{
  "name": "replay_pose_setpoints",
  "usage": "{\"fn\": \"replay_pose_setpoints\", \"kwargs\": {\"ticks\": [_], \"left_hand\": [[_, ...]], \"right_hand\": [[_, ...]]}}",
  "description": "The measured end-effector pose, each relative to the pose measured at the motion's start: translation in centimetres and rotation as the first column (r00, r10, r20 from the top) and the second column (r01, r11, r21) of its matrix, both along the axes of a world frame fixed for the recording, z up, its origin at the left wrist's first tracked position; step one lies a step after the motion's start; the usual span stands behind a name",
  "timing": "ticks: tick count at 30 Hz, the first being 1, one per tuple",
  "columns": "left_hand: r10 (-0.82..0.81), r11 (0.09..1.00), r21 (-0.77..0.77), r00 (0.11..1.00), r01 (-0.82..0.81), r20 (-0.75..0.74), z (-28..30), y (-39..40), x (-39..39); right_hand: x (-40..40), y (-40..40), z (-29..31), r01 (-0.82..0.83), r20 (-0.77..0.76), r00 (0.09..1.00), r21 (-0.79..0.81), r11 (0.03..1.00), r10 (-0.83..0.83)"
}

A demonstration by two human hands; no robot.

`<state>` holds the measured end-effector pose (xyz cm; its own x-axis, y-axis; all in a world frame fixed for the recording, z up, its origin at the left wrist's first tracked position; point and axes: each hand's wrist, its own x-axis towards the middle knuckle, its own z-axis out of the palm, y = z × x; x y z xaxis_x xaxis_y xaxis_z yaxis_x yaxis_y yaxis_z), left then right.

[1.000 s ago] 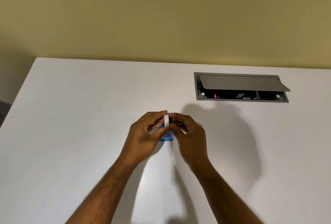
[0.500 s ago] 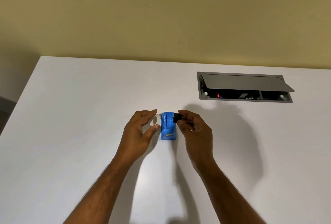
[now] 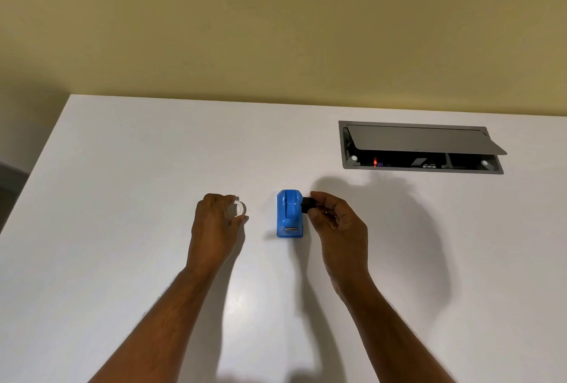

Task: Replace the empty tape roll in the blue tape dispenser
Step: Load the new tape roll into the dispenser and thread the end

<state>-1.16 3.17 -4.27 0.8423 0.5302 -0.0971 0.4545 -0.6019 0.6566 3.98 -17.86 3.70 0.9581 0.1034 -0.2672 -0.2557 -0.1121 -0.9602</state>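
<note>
The blue tape dispenser [image 3: 289, 213] stands on the white table [image 3: 122, 186], its metal cutter facing me. My right hand [image 3: 336, 219] is just right of it and pinches a small black spindle [image 3: 306, 205] against the dispenser's right side. My left hand [image 3: 214, 220] is off to the left, apart from the dispenser, with its fingers closed on a small white tape ring [image 3: 237, 209] held at the table surface. Whether the ring carries any tape is unclear.
A grey recessed cable box [image 3: 420, 165] with its lid propped open sits in the table at the back right. The table's left edge runs diagonally at the far left. A yellow wall stands behind the table.
The hands were together over the dispenser; they have parted. My left hand has carried the white ring away to the left, while my right hand stays by the dispenser with the black spindle.
</note>
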Motion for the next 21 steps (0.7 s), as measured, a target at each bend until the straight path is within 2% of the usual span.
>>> {"fn": "replay_pose_setpoints", "kwargs": {"ticks": [15,18,21], "left_hand": [[0.004,0.999,0.049,0.998,-0.001,-0.060,-0.6,-0.1,0.1],[0.039,0.999,-0.024,0.999,-0.040,-0.017,0.1,-0.6,0.1],[0.152,0.969,-0.206,0.986,-0.135,0.070,2.2,-1.6,0.4]], "right_hand": [[-0.3,-0.2,0.0,-0.007,0.001,1.000,-0.008,1.000,0.007],[-0.4,-0.1,0.0,-0.004,-0.005,1.000,0.001,1.000,0.004],[-0.5,0.0,-0.1,-0.007,-0.013,1.000,0.000,1.000,0.007]]}}
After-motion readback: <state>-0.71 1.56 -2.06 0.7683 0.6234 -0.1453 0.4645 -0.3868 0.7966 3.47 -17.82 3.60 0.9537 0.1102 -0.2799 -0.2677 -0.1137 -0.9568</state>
